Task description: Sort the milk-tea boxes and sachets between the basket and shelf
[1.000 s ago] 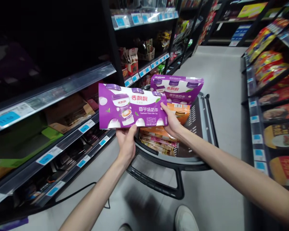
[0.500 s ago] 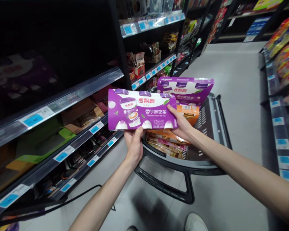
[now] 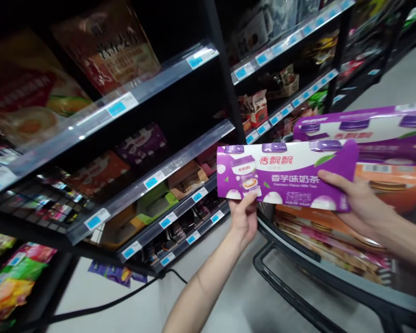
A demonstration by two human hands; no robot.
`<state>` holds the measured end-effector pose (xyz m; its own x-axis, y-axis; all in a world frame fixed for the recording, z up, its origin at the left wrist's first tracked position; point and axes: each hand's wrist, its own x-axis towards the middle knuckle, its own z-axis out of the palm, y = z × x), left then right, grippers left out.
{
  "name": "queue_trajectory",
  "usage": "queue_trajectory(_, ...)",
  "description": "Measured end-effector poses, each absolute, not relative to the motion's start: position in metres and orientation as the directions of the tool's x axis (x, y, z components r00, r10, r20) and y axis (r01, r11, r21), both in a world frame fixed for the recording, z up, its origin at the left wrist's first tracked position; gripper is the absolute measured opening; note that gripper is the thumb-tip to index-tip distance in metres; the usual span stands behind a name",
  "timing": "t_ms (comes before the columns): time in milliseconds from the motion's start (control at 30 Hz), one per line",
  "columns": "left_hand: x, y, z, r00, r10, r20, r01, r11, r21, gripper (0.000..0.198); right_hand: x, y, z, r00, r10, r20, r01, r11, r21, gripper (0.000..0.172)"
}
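Between both hands I hold a purple and white milk tea multipack (image 3: 287, 175), its printed front turned toward me. My left hand (image 3: 243, 217) grips its lower left edge, thumb in front. At the right end, my right hand (image 3: 357, 199) is closed round the pack with the thumb on its face. Just behind it, a second purple milk tea pack (image 3: 367, 138) stands in the shopping basket (image 3: 336, 273). Orange multipacks (image 3: 391, 185) lie in there too, with patterned packets (image 3: 319, 240) lower down, partly hidden by my right hand.
A black shelf unit on the left has price-tagged edges (image 3: 159, 178). On it are a purple pack (image 3: 142, 143), an orange pack (image 3: 102, 173), large food bags (image 3: 107, 46) and open display cartons (image 3: 156, 203). A black cable (image 3: 125, 298) crosses above the pale floor (image 3: 90, 286).
The view has swung left toward the shelves, so the basket and held pack appear farther right and nearer. Both hands keep their hold on the pack.
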<state>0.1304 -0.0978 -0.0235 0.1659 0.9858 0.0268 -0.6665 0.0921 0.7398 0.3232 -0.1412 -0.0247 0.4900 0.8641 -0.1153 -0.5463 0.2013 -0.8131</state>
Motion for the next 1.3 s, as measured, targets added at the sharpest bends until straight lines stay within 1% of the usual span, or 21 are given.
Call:
queue_trajectory(67, 0.111, -0.08, -0.022, 0.093, 0.995, 0.039, -0.637, 0.029, 0.771, 0.063, 0.324, -0.14, -0.023, 0.506, 0.855, -0.11, -0.535, 0.211, -0.818, 0.056)
queue_trajectory(133, 0.087, -0.059, -0.02, 0.088, 0.993, 0.079, -0.57, -0.015, 0.822, 0.063, 0.324, -0.139, -0.022, 0.521, 0.85, -0.076, -0.509, 0.238, -0.827, 0.061)
queue_trajectory(233, 0.055, -0.033, -0.013, 0.247, 0.96, 0.129, -0.417, -0.015, 0.909, 0.068, 0.323, -0.141, -0.019, 0.525, 0.851, -0.005, -0.463, 0.281, -0.841, 0.065)
queue_trajectory(333, 0.038, -0.022, 0.001, 0.412, 0.9, 0.141, -0.234, -0.045, 0.971, 0.073, 0.318, -0.148, -0.011, 0.528, 0.846, 0.074, -0.357, 0.3, -0.885, 0.072)
queue_trajectory(433, 0.038, -0.023, 0.019, 0.478, 0.868, 0.136, -0.105, -0.097, 0.99, 0.07, 0.312, -0.154, -0.003, 0.529, 0.836, 0.143, -0.252, 0.316, -0.915, 0.077)
queue_trajectory(567, 0.041, -0.028, 0.036, 0.455, 0.867, 0.205, -0.094, -0.181, 0.979, 0.064, 0.308, -0.153, -0.005, 0.504, 0.848, 0.163, -0.229, 0.314, -0.922, 0.077)
queue_trajectory(633, 0.038, -0.028, 0.042, 0.439, 0.86, 0.26, -0.098, -0.242, 0.965, 0.063, 0.308, -0.148, -0.012, 0.482, 0.86, 0.167, -0.18, 0.283, -0.942, 0.076)
queue_trajectory(700, 0.032, -0.028, 0.048, 0.395, 0.859, 0.326, -0.101, -0.313, 0.945, 0.065, 0.307, -0.143, -0.02, 0.437, 0.879, 0.19, -0.139, 0.275, -0.951, 0.077)
queue_trajectory(800, 0.015, -0.024, 0.062, 0.308, 0.87, 0.385, -0.104, -0.371, 0.923, 0.066, 0.306, -0.139, -0.028, 0.346, 0.912, 0.222, -0.186, 0.298, -0.936, 0.082)
queue_trajectory(900, -0.009, -0.014, 0.084, 0.182, 0.915, 0.361, -0.145, -0.338, 0.93, 0.061, 0.306, -0.138, -0.032, 0.303, 0.933, 0.193, -0.228, 0.267, -0.936, 0.081)
queue_trajectory(1000, -0.041, 0.001, 0.115, 0.016, 0.953, 0.303, -0.205, -0.294, 0.934, 0.058, 0.308, -0.14, -0.032, 0.297, 0.94, 0.167, -0.25, 0.245, -0.937, 0.073)
queue_trajectory(1067, -0.063, 0.012, 0.137, -0.065, 0.957, 0.282, -0.21, -0.29, 0.934, 0.052, 0.309, -0.141, -0.031, 0.309, 0.938, 0.156, -0.289, 0.249, -0.924, 0.065)
queue_trajectory(1133, -0.084, 0.021, 0.155, -0.125, 0.946, 0.299, -0.168, -0.317, 0.933, 0.046, 0.309, -0.142, -0.03, 0.319, 0.936, 0.147, -0.322, 0.254, -0.912, 0.058)
queue_trajectory(1200, -0.103, 0.028, 0.17, -0.179, 0.93, 0.321, -0.088, -0.34, 0.936, 0.042, 0.31, -0.144, -0.029, 0.323, 0.936, 0.138, -0.334, 0.25, -0.909, 0.053)
queue_trajectory(1300, -0.126, 0.037, 0.182, -0.279, 0.907, 0.316, -0.006, -0.33, 0.944, 0.04, 0.31, -0.145, -0.031, 0.313, 0.945, 0.096, -0.348, 0.208, -0.914, 0.05)
